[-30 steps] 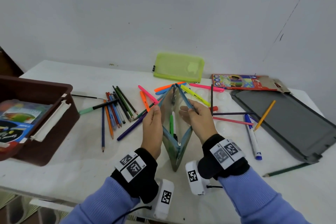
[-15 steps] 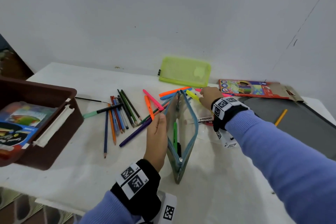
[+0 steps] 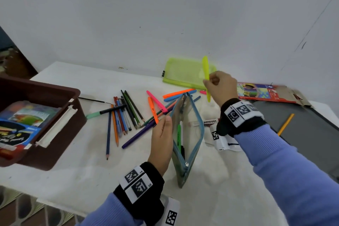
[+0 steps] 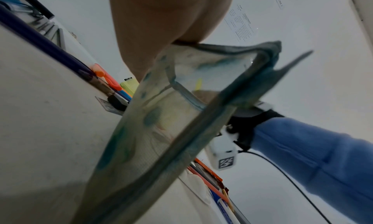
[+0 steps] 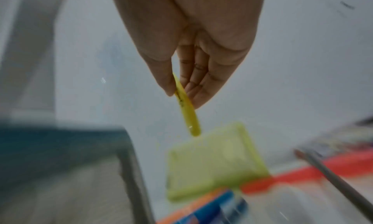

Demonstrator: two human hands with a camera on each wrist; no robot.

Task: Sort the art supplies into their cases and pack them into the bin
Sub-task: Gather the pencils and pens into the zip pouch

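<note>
The clear pouch [image 3: 187,139] with blue zip edging stands on its narrow end on the white table [image 3: 77,167], its mouth gaping upward, a green marker [image 3: 179,135] upright inside it. The left hand [image 3: 162,140] grips the pouch's near-left rim — how its fingers lie on the far side of that rim cannot be told. Just beyond the pouch mouth and raised off the table, the right hand [image 3: 221,86] pinches a yellow highlighter [image 3: 206,77] between thumb and fingers [image 5: 193,79], the pen nearly upright. Behind it lies a lime-green mesh case [image 3: 181,74] near the wall. Left of the pouch, loose coloured pencils [image 3: 121,117] and pink, orange and blue markers are scattered. A brown bin [image 3: 55,95] holding packs sits at the far left — a pencil box [image 3: 260,93] and a grey case [image 3: 302,130] lie to the right.
</note>
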